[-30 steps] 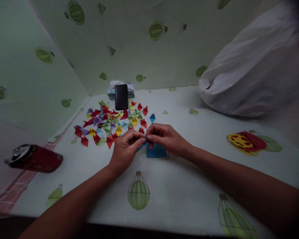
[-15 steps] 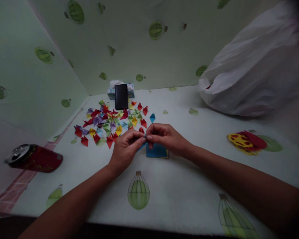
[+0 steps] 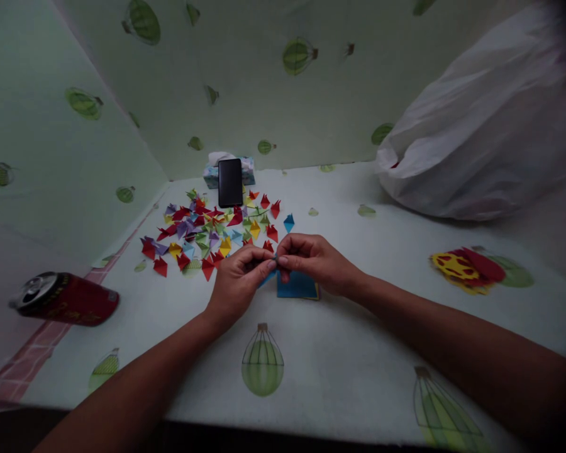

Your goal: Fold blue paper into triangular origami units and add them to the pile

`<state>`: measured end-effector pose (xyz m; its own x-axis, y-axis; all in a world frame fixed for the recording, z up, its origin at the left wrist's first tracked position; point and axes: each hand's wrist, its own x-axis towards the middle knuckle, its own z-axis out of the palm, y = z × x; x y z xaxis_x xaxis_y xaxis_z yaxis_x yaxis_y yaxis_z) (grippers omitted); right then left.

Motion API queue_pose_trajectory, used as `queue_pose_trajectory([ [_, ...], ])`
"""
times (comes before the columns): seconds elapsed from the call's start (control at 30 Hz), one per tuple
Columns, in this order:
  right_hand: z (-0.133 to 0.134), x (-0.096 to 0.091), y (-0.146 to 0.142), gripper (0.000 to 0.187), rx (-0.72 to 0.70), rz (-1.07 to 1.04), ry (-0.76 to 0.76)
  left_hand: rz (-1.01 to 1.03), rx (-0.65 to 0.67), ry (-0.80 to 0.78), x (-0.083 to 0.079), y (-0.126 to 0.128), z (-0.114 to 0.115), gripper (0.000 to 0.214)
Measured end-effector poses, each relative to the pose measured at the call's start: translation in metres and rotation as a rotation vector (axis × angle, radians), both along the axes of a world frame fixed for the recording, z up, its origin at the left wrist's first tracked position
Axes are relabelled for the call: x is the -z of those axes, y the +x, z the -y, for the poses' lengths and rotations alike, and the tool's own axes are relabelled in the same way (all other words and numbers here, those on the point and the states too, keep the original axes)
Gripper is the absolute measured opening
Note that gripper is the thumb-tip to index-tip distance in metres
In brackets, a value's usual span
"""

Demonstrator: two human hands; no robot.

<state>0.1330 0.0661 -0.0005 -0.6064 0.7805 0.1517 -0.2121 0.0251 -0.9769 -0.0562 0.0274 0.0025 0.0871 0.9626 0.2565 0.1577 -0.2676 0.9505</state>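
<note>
My left hand (image 3: 239,277) and my right hand (image 3: 310,259) meet fingertip to fingertip, pinching a small folded blue paper (image 3: 267,279) between them. Most of that paper is covered by my fingers, so its shape is hard to make out. Directly below my right hand lies a stack of square paper (image 3: 297,287), blue on top with a yellow edge showing. Just beyond my hands sits one blue origami crane (image 3: 289,223). To the left of it spreads a pile of small origami cranes (image 3: 212,229) in red, yellow, green, purple and blue.
A phone (image 3: 230,182) leans on a tissue box (image 3: 211,175) at the back. At the left stands a red drink can (image 3: 73,301). On the right are a white plastic bag (image 3: 471,138) and a red and yellow cut-out item (image 3: 466,267). Walls close in behind and left.
Almost nothing differs. Both hands keep the same pinch on the blue paper, with at most a tiny shift at the fingertips.
</note>
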Motion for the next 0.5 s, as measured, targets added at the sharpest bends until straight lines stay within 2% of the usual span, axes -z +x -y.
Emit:
queue_pose_trajectory([
  [0.23,0.0002,-0.0023,0.0002,0.026,0.004,0.039,0.051,0.034,0.007,-0.050,0.0011,-0.0015,0.0005,0.009],
  [0.5,0.0003,-0.0034,0.0009,0.029,-0.008,0.017,0.024,0.006,-0.006,-0.016,-0.0013,-0.0001,0.0007,0.008],
])
